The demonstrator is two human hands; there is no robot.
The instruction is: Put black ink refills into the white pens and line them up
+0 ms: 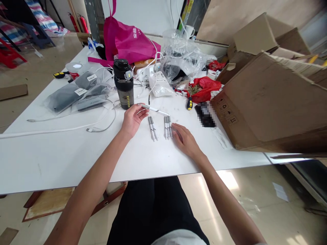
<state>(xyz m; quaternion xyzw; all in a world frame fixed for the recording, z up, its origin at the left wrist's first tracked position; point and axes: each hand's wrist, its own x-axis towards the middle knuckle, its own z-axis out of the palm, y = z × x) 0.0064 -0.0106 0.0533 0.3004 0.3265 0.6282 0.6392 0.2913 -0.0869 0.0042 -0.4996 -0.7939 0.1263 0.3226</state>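
Note:
A white and grey pen (154, 109) is held near one end by my left hand (133, 119), its other end reaching right over the table (150, 160). Below it lie two pens (152, 128) side by side. Three more pens (167, 128) lie in a tight row to their right. My right hand (186, 139) rests on the table with its fingertips at the right side of that row; its fingers are bent close together, and none of the pens is clearly gripped by it.
Behind my left hand stands a dark bottle (124, 84). Cables (102, 127) and bagged items (76, 90) lie left. A screwdriver (189, 103), a black blurred item (205, 115) and a large cardboard box (265, 102) are right. A pink bag (130, 41) sits behind.

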